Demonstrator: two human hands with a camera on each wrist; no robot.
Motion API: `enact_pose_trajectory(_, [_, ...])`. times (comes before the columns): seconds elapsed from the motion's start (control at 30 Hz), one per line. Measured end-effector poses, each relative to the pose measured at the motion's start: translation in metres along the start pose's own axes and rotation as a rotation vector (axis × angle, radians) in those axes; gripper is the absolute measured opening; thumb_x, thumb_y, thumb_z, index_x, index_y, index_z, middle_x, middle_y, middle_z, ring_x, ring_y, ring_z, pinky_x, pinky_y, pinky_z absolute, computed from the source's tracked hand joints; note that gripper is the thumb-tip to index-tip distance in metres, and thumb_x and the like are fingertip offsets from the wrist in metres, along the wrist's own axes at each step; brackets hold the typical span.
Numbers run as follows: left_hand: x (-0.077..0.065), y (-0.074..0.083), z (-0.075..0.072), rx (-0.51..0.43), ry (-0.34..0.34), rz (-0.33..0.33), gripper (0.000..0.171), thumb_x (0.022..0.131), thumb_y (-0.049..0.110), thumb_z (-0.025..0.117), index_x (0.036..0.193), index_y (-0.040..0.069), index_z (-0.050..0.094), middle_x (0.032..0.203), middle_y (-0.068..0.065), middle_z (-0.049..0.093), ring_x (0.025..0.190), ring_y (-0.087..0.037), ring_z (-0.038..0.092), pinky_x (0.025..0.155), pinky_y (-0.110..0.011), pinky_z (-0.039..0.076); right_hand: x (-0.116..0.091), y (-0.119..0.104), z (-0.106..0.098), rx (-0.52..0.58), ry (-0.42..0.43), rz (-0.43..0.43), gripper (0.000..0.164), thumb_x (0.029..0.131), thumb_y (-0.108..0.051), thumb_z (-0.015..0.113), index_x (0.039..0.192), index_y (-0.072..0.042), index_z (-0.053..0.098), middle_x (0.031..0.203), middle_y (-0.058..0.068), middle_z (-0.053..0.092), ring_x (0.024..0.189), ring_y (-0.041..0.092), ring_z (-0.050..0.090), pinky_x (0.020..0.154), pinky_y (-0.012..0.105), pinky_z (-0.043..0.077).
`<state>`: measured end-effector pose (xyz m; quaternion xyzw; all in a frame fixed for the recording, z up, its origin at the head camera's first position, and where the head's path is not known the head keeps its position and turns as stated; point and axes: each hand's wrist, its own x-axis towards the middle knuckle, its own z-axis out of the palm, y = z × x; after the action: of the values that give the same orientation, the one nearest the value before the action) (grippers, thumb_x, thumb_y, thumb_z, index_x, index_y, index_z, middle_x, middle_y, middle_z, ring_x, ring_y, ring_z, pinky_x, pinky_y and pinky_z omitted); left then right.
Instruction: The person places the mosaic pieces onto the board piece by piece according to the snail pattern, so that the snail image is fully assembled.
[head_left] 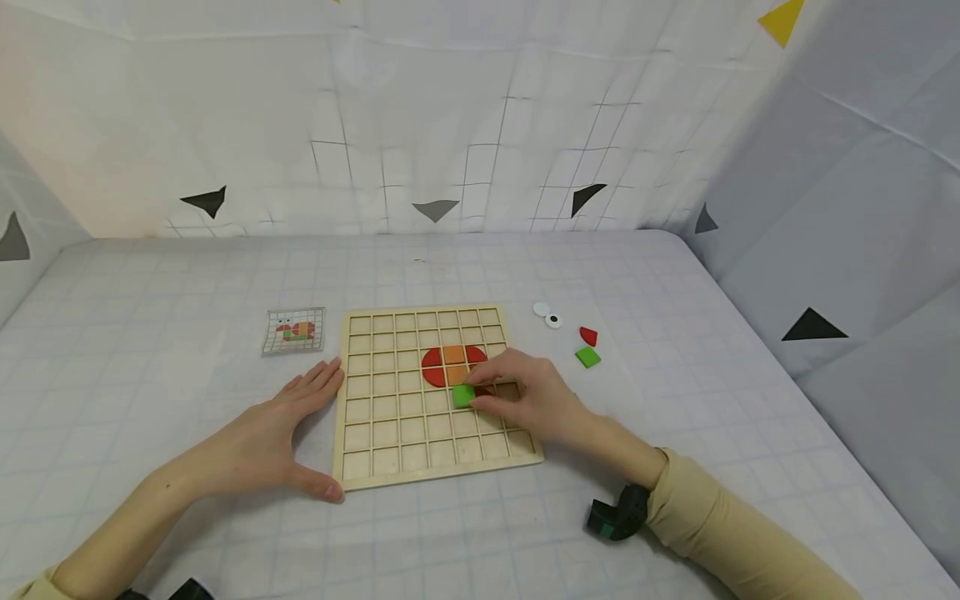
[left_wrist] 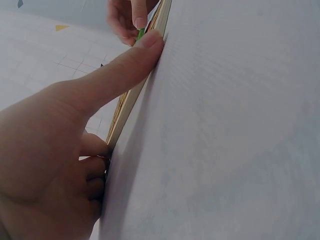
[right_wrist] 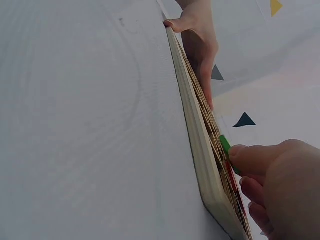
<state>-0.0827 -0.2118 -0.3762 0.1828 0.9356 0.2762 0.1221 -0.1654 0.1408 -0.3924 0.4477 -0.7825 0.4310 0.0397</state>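
Note:
A wooden grid board (head_left: 382, 433) lies flat on the table. Between thumb and fingers my right hand (head_left: 536, 398) pinches a green square tile (head_left: 463, 396), tilted over the board in the right wrist view. Just behind it, two orange tiles (head_left: 454, 355) sit in cells, with red rounded tiles (head_left: 432, 367) at their sides. Part of a dark red piece shows beneath the right fingers. My left hand (head_left: 273, 433) has its fingers and thumb spread, touching the board's left edge; in the left wrist view the thumb (left_wrist: 120, 75) lies along that edge.
Left of the board's far corner lies a small picture card (head_left: 294, 332) showing a coloured figure on a grid. To the right are a loose green tile (head_left: 588, 357), a red piece (head_left: 588, 336), a round eye piece (head_left: 553, 321) and a white disc (head_left: 541, 309).

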Motion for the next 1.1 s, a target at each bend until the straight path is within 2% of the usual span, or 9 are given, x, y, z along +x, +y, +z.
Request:
enact_pose_trajectory(0.43, [-0.002, 0.001, -0.001, -0.008, -0.001, 0.011, 0.139, 0.055, 0.078, 0.079, 0.160, 0.008, 0.021, 0.169, -0.001, 0.009, 0.155, -0.030, 0.009, 0.122, -0.058, 0.018, -0.002, 0.002, 0.003, -0.045, -0.009, -0.023, 0.026, 0.082, -0.007, 0.081, 0.107, -0.010, 0.074, 0.106, 0.000, 0.074, 0.100, 0.013, 0.064, 0.087, 0.026, 0.056])
enact_pose_trajectory(0.57, [-0.001, 0.001, 0.000, -0.004, -0.009, -0.010, 0.139, 0.054, 0.075, 0.082, 0.160, 0.009, 0.021, 0.169, 0.001, 0.008, 0.156, -0.028, 0.008, 0.123, -0.054, 0.017, -0.002, 0.002, 0.003, -0.037, -0.010, -0.030, 0.026, 0.082, -0.006, 0.081, 0.107, -0.010, 0.074, 0.106, 0.000, 0.074, 0.100, 0.013, 0.063, 0.086, 0.026, 0.056])
enact_pose_trajectory(0.9, [0.000, 0.000, 0.000, 0.005, -0.009, -0.002, 0.139, 0.054, 0.075, 0.081, 0.160, 0.009, 0.020, 0.169, 0.001, 0.008, 0.156, -0.027, 0.008, 0.125, -0.051, 0.015, -0.002, 0.002, 0.004, -0.029, 0.000, -0.033, 0.025, 0.082, -0.005, 0.081, 0.105, -0.010, 0.074, 0.105, 0.001, 0.074, 0.100, 0.014, 0.063, 0.085, 0.026, 0.056])
enact_pose_trajectory(1.0, [0.000, 0.000, 0.000, 0.006, -0.009, -0.006, 0.140, 0.053, 0.076, 0.081, 0.160, 0.010, 0.019, 0.169, 0.002, 0.007, 0.156, -0.027, 0.008, 0.124, -0.052, 0.016, -0.001, 0.002, -0.005, -0.007, -0.030, 0.004, 0.025, 0.084, -0.008, 0.080, 0.108, -0.010, 0.075, 0.106, 0.000, 0.074, 0.099, 0.015, 0.063, 0.083, 0.030, 0.056])
enact_pose_trajectory(1.1, [-0.001, 0.000, 0.000, -0.001, -0.004, 0.002, 0.140, 0.054, 0.077, 0.080, 0.160, 0.009, 0.020, 0.169, 0.000, 0.008, 0.155, -0.029, 0.009, 0.123, -0.055, 0.017, -0.001, 0.009, -0.027, 0.008, -0.089, 0.108, 0.025, 0.086, -0.013, 0.079, 0.111, -0.015, 0.075, 0.107, -0.003, 0.074, 0.098, 0.016, 0.062, 0.084, 0.035, 0.054])
